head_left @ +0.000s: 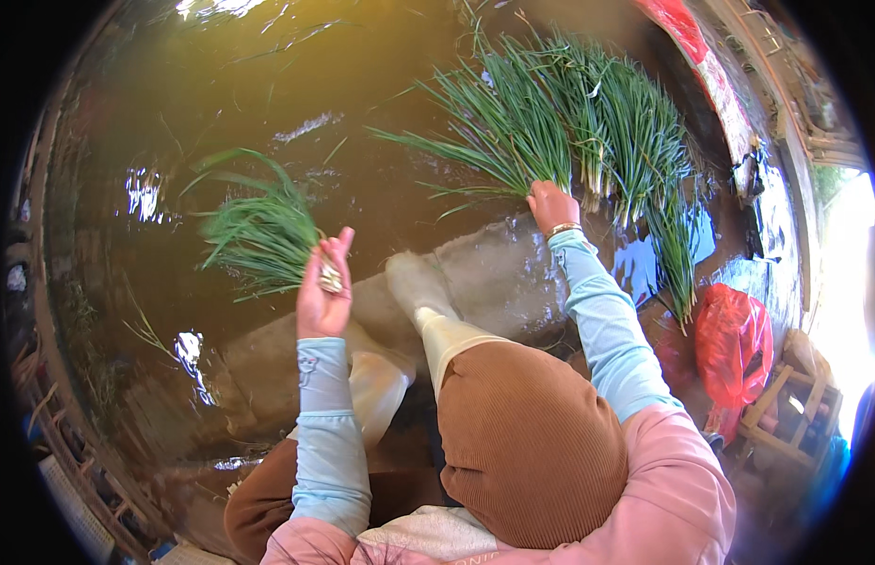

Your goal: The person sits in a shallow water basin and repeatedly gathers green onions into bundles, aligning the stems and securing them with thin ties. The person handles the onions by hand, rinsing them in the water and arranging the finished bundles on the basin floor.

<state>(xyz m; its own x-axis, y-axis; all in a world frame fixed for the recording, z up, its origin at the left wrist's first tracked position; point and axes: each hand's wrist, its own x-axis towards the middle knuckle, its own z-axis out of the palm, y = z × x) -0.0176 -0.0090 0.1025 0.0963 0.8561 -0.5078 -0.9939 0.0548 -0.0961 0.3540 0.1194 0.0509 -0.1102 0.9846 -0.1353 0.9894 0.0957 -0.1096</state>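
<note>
My left hand (pixel 317 294) is closed around the pale root ends of a small bunch of green onions (pixel 258 243). Its leaves fan out to the left over brown water (pixel 296 104), slightly blurred. On the right, my right hand (pixel 554 207) grips the base of another leafy bunch (pixel 513 127), whose tops spread up and to the left. Right beside that one lies a row of more green onions (pixel 635 132), white ends toward me. A thinner bunch (pixel 674 250) trails down from the row.
My light-coloured boots (pixel 423 292) stand in the water by a submerged ledge (pixel 484 264). A red plastic bag (pixel 734 344) sits at right, above a wooden crate (pixel 790 414). Red and white sheeting (pixel 710 85) lines the right edge.
</note>
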